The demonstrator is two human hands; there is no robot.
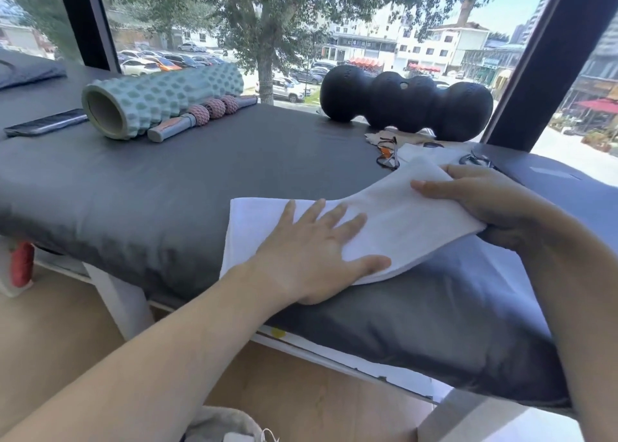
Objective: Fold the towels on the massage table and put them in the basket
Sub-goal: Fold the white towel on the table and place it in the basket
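A white towel (394,217) lies partly folded near the front edge of the grey massage table (200,174). My left hand (311,251) presses flat on the towel's left half, fingers spread. My right hand (481,201) grips the towel's right end, thumb under and fingers over, lifting that end slightly off the table. More white cloth (431,152) lies just behind the towel. A grey fabric rim, maybe the basket (224,421), shows at the bottom edge on the floor.
A teal foam roller (157,102), a massage stick with pink balls (204,115) and a phone (46,122) lie at the back left. A black bumpy roller (404,102) sits by the window. Glasses (386,152) lie beside the cloth.
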